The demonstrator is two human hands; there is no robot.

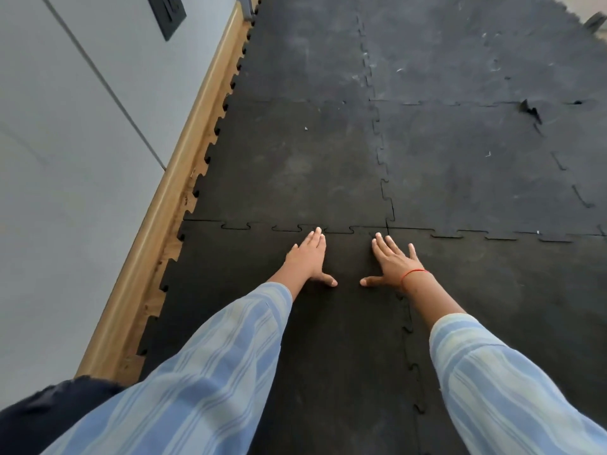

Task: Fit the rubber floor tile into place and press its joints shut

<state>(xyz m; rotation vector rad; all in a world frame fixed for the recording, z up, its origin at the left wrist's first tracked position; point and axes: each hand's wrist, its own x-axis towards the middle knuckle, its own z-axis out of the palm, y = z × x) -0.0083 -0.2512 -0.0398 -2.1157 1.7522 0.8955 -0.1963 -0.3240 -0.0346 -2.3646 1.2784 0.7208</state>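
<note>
In the head view, the sleeves are covering the near end of the tile and the frame is cutting it off at the bottom, so its near edge is not showing. The tile is lying black and matte beside the skirting, its toothed far joint looking mostly closed, with thin dark gaps around some teeth. The left hand and right hand are lying flat on it, fingers extended, gripping nothing, fingertips reaching the joint.
</note>
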